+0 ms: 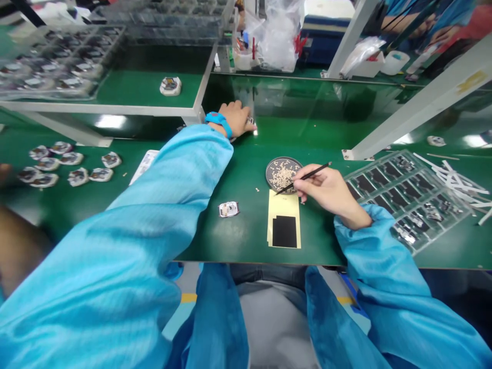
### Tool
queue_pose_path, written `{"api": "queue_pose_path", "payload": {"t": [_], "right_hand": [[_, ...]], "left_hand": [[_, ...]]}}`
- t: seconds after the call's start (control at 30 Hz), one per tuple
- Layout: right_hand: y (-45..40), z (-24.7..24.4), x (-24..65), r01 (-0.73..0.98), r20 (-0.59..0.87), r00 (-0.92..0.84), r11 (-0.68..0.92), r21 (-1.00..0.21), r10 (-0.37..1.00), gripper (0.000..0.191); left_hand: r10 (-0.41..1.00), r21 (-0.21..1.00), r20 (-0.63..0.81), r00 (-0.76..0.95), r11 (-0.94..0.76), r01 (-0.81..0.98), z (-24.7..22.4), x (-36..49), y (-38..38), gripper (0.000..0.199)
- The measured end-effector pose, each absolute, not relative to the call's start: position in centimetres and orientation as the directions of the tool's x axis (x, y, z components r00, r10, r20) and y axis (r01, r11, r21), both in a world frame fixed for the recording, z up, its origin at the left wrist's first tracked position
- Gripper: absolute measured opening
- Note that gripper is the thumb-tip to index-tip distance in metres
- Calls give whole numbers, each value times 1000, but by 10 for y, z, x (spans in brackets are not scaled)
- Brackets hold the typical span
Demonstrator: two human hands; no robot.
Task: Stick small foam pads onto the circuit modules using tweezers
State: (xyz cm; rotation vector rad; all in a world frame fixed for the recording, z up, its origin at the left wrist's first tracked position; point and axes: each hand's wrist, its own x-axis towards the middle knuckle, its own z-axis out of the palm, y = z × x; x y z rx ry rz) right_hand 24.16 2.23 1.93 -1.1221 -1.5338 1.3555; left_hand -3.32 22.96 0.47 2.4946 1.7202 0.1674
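Observation:
My left hand (235,119), with a blue wrist strap, reaches to the back beside the shelf leg; its fingers curl round a small shiny part, mostly hidden. Between thumb and fingers of my right hand (325,190) is a pair of dark tweezers (307,176), its tip over the top of a yellow sheet (283,206). A black rectangle (284,231) lies on that sheet. Just behind it stands a round dish (283,166) of tiny pale pieces. One small white housing (229,209) sits on the green table, left of the sheet.
Several white housings (79,177) lie at the left, near another person's arm (19,246). A shelf (138,108) bears trays and one housing (170,86). On the right are a clear compartment tray (434,228), white strips (455,179) and a slanted post (418,105).

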Motion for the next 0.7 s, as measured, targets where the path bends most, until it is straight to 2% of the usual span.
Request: {"api": "queue_pose_path", "payload": {"t": [0.13,0.2,0.23,0.3,0.37,0.43,0.57,0.7], "right_hand": [[8,14,243,249,-26,-403,82,-965,915,29],[2,8,245,303,-71,-384,52,-952,920,31],[0,6,245,322,-89,-371,39,-946,924,31],[-2,3,245,346,-97,-363,37,-937,927,31],[-2,2,243,348,-89,-372,50,-936,924,29],[-2,3,242,343,-80,-379,59,-938,922,28],[-1,5,241,340,-71,-378,67,-938,923,28],[-1,3,242,353,-43,-374,100,-930,926,27]], "left_hand": [[947,362,116,300,-322,875,21,-23,183,56],[944,479,104,313,-323,816,29,-19,148,39],[936,535,80,341,-329,778,32,-18,129,30],[898,667,-21,439,-315,676,36,-17,93,30],[843,788,-133,522,-230,571,35,-16,63,30],[778,877,-176,603,-154,456,29,-14,42,28],[650,918,-160,743,-178,354,8,-10,24,23],[646,897,-130,752,-247,368,-4,-8,20,24]]}}
